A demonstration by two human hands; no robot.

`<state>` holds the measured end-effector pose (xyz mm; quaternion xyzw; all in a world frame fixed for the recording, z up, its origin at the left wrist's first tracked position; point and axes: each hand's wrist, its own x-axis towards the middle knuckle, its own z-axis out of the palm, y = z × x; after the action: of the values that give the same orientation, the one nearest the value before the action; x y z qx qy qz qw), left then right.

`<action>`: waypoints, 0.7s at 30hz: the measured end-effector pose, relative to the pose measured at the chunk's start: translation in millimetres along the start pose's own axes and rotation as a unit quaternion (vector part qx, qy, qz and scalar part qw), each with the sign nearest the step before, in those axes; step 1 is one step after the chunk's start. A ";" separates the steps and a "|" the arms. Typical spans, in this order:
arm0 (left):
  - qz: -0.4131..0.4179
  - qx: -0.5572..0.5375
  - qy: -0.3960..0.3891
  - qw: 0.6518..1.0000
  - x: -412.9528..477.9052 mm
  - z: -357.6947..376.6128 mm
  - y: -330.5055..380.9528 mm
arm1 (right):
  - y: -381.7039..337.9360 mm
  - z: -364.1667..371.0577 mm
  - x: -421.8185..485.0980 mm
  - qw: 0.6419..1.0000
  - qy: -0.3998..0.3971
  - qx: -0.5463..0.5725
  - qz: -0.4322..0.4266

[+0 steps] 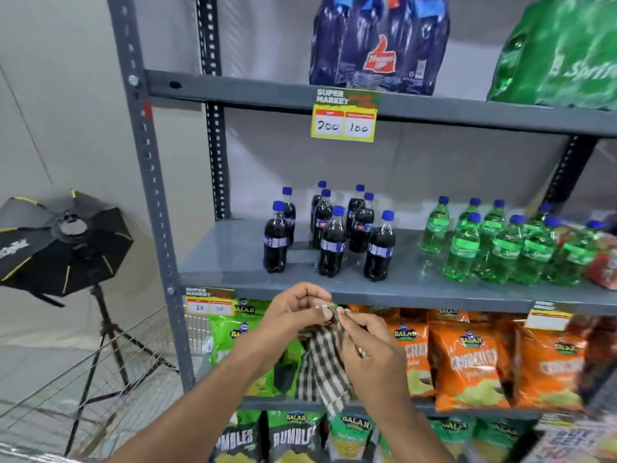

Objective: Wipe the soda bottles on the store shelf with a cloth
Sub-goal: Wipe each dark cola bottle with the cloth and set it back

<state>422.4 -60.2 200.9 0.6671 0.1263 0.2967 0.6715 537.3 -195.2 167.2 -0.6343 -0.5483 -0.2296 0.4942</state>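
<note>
Several small dark cola bottles with blue caps stand upright in a cluster on the grey middle shelf. To their right stands a group of green soda bottles, also blue-capped. Below the shelf's front edge I hold a black-and-white checked cloth with both hands. My left hand pinches its top edge, and my right hand grips it just to the right. The cloth hangs down between them, clear of the bottles.
Shrink-wrapped packs of cola and green soda sit on the top shelf. Orange and green snack bags fill the lower shelves. Yellow price tags hang off the shelf edges. A black softbox light on a tripod stands at the left.
</note>
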 end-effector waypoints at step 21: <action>0.013 0.157 0.120 0.980 188.6 5.3 16.4 | 91.9 -21.7 82.9 0.992 -0.020 -0.014 -0.123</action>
<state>571.1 41.3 260.0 0.7254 0.2429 0.3598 0.5342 651.8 -167.1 210.6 -0.5734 -0.6286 -0.2836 0.4424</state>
